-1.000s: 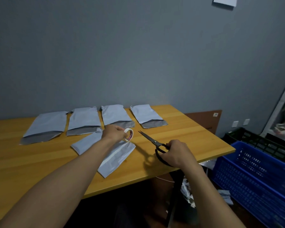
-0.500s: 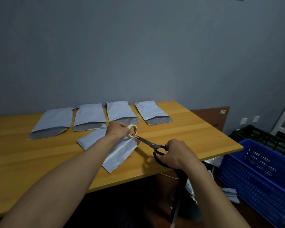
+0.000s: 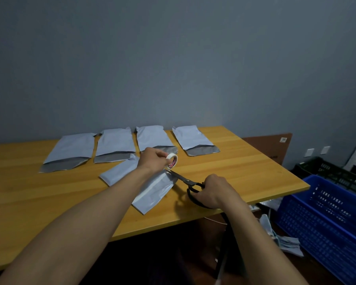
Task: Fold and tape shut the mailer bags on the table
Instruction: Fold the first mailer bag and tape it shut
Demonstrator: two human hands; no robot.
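Scissors [image 3: 183, 178] at the tape roll [image 3: 172, 160]
Gripping roll with left hand [image 3: 153, 159], scissors with right hand [image 3: 213, 191]; print too tiny to read; blades closer than before.

Dim, perhaps slightly soft, edge-warped.

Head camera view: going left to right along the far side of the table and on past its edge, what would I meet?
First mailer bag → second mailer bag → third mailer bag → fourth mailer bag → brown board → blue crate.
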